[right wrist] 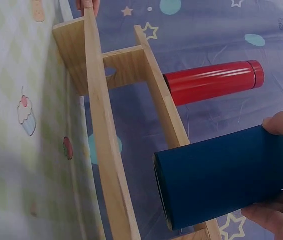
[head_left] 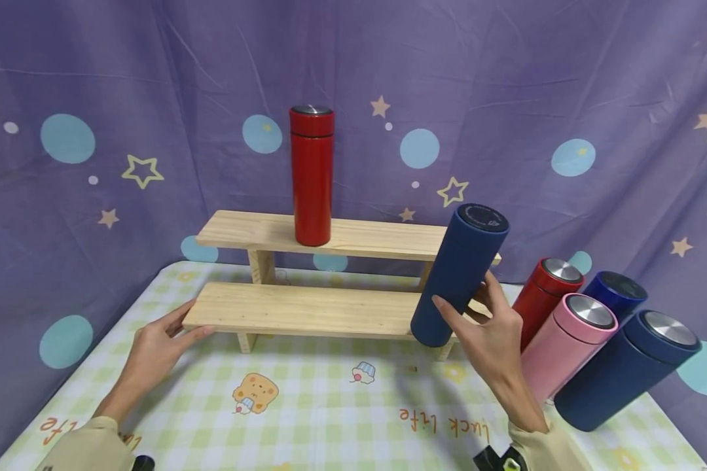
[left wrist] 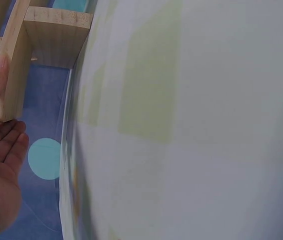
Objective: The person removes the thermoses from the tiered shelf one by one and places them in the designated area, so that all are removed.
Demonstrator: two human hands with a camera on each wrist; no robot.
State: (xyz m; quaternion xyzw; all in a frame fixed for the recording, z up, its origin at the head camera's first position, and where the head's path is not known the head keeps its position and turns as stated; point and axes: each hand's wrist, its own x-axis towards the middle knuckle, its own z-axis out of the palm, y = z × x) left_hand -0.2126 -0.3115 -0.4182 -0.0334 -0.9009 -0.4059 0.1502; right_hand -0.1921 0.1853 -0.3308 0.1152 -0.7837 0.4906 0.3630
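My right hand [head_left: 495,333] grips a dark blue thermos bottle [head_left: 461,275] around its side, in front of the right end of a two-tier wooden shelf [head_left: 306,311]. The bottle is tilted, its dark printed round end facing up. At the left end of the lower board, my left hand [head_left: 159,343] holds the wood, thumb at the front edge; in the left wrist view its fingers [left wrist: 9,142] curve by the board's end. A red thermos bottle [head_left: 312,176] stands upright on the upper board. From the right wrist, the blue bottle [right wrist: 226,175] appears apart from the lower board.
To the right stand several more bottles: red [head_left: 544,294], pink [head_left: 571,343], bright blue [head_left: 615,294] and dark blue [head_left: 627,369]. A checked tablecloth [head_left: 318,405] covers the table. Behind it hangs a purple curtain [head_left: 212,85] with stars and dots.
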